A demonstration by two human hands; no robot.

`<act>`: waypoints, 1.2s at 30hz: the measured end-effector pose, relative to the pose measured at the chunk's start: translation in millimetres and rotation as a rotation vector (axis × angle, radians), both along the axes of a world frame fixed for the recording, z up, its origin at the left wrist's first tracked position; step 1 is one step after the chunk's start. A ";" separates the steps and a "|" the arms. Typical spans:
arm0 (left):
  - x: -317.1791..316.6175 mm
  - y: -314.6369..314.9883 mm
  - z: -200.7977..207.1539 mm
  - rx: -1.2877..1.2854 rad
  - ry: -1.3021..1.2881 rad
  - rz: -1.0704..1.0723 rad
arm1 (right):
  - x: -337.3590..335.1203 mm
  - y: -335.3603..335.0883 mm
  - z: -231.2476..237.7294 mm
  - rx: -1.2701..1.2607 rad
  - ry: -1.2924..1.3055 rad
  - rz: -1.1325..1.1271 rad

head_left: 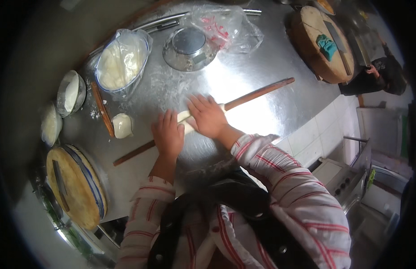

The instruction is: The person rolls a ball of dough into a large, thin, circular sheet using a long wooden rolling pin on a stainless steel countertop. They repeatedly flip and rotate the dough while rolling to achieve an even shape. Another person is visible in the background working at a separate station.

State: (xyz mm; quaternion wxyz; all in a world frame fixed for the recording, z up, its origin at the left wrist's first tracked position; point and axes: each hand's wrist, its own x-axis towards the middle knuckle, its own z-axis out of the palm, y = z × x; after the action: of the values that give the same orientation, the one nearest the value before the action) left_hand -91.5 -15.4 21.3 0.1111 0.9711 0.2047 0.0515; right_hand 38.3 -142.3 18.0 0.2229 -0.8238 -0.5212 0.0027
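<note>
A long wooden rolling pin lies slantwise across the floured steel table. My left hand and my right hand press flat on its middle, fingers spread. A strip of white dough shows between the two hands, wrapped under the pin. A separate lump of dough sits to the left of my left hand.
A bag-covered bowl of dough, a metal scale, a shorter wooden stick and two flour bowls stand at the back left. Round chopping boards lie left and right. Another person stands far right.
</note>
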 end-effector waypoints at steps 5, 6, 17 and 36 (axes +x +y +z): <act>17.7 26.3 -14.8 0.066 0.001 0.144 | 23.2 35.2 -0.7 -0.149 0.014 -0.080; 44.4 43.9 -12.9 0.150 -0.121 0.161 | 40.9 53.1 3.3 -0.010 -0.123 -0.170; 5.2 53.1 -29.8 0.129 -0.023 0.201 | 83.2 -2.4 -16.3 0.029 -0.054 -0.139; -34.6 -18.9 -1.2 0.319 -0.408 0.225 | 61.1 -45.6 19.3 0.272 -0.072 0.005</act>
State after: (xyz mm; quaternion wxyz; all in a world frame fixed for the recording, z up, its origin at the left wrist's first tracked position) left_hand -126.1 -34.3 20.1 -0.0106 0.9171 0.2739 0.2894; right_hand 99.5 -188.0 37.3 0.3135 -0.7842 -0.5266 -0.0971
